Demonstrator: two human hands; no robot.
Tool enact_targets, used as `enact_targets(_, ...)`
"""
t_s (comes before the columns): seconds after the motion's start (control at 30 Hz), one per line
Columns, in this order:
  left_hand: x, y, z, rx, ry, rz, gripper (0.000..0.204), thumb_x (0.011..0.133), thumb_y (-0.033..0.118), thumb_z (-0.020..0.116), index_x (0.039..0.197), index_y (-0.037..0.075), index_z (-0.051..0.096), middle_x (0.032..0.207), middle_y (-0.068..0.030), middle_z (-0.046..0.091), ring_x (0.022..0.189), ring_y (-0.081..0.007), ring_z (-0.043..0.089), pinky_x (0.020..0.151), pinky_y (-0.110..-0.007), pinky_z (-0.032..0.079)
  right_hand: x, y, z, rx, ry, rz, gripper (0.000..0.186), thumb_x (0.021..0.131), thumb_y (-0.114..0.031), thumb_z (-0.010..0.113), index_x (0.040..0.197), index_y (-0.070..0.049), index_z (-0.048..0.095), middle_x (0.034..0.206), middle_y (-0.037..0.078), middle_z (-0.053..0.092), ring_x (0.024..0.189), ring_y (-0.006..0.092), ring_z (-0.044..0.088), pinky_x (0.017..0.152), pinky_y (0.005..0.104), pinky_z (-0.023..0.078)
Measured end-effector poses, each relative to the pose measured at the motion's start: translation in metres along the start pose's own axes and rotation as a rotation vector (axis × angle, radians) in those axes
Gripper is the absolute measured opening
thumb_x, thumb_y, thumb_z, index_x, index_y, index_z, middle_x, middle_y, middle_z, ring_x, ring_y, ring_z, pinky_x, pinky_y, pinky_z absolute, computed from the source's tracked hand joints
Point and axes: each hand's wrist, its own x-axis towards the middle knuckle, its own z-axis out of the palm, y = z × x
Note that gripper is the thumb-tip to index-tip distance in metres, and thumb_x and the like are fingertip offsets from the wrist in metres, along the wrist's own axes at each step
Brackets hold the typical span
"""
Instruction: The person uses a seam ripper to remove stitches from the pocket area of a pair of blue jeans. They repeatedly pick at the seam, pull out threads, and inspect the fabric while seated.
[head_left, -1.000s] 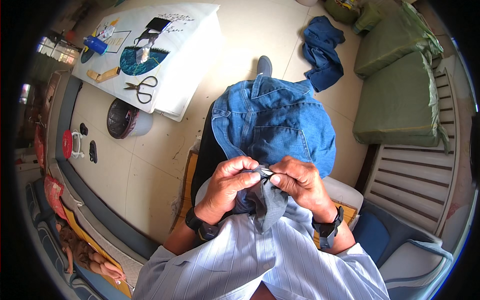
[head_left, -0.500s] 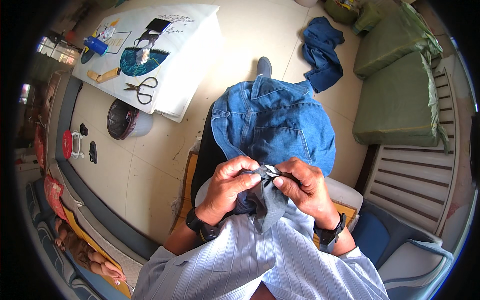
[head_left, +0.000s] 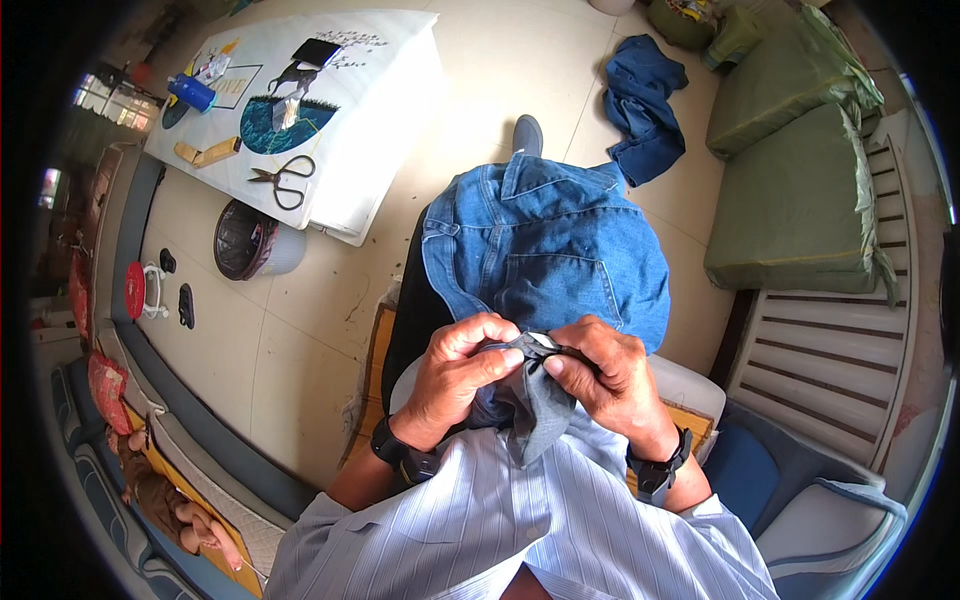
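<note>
My left hand [head_left: 451, 376] pinches one side of a dark grey piece of denim-like fabric [head_left: 535, 420] at its folded top edge. Facing it, my right hand [head_left: 606, 382] grips the other side with thumb and bent fingers. A small whitish strip [head_left: 537, 338] shows between my fingertips; I cannot make out what it is. The grey fabric hangs below both hands toward my striped shirt. A large blue pair of jeans [head_left: 555, 250] lies over my lap, just beyond my hands.
A white table [head_left: 380, 80] at upper left bears scissors [head_left: 282, 180] and a blue bottle [head_left: 192, 92], with a bin [head_left: 238, 238] below. Blue cloth [head_left: 645, 105] lies on the floor. Green cushions [head_left: 785, 200] rest on a slatted bench at right. A person [head_left: 150, 480] lies on the left couch.
My right fingertips have shifted slightly down over the fold, and less of the whitish strip shows. The person on the couch has moved their legs slightly.
</note>
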Motion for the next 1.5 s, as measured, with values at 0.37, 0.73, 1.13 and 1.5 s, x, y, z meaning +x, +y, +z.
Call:
enact_targets(0.37,0.0010,-0.0033,-0.0017,0.063,-0.013,0.047,0.011,0.093,0.003,0.074,0.103,0.003,0.070,0.099,0.0015,0.062,0.082,-0.0056,0.055,0.073,-0.023,0.045,0.0016,-0.0023,0.0022,0.006,0.008,0.016,0.019,0.091,-0.007,0.078,0.105,0.001,0.069,0.085,0.014,0.067,0.074,0.0310,0.067,0.065,0.0396,0.052)
enact_targets(0.73,0.0004,-0.0033,-0.0003,0.062,0.003,0.033,0.011,0.093,0.006,0.075,0.103,0.003,0.070,0.098,0.0024,0.061,0.081,-0.0050,0.054,0.072,-0.023,0.044,-0.0011,0.0002,0.0031,-0.013,0.023,0.011,0.019,0.091,-0.007,0.078,0.106,0.001,0.068,0.085,0.014,0.066,0.074,0.0309,0.067,0.065,0.0398,0.051)
enact_targets(1.13,0.0004,-0.0047,-0.0001,0.114,0.007,0.070,0.010,0.093,0.006,0.074,0.101,0.002,0.069,0.096,0.0020,0.060,0.080,-0.0049,0.053,0.070,-0.022,0.043,-0.0011,-0.0029,0.0017,-0.033,0.019,0.017,0.018,0.091,-0.007,0.078,0.105,0.000,0.068,0.084,0.014,0.065,0.074,0.0317,0.067,0.065,0.0403,0.051)
enact_targets(1.5,0.0011,0.0005,0.0023,0.297,0.008,0.157,0.009,0.093,0.005,0.073,0.099,0.002,0.068,0.092,0.0008,0.061,0.080,-0.0061,0.054,0.071,-0.023,0.044,-0.0014,-0.0050,0.0039,-0.049,0.042,0.005,0.017,0.091,-0.006,0.078,0.105,0.000,0.069,0.084,0.013,0.066,0.074,0.0308,0.067,0.065,0.0391,0.052)
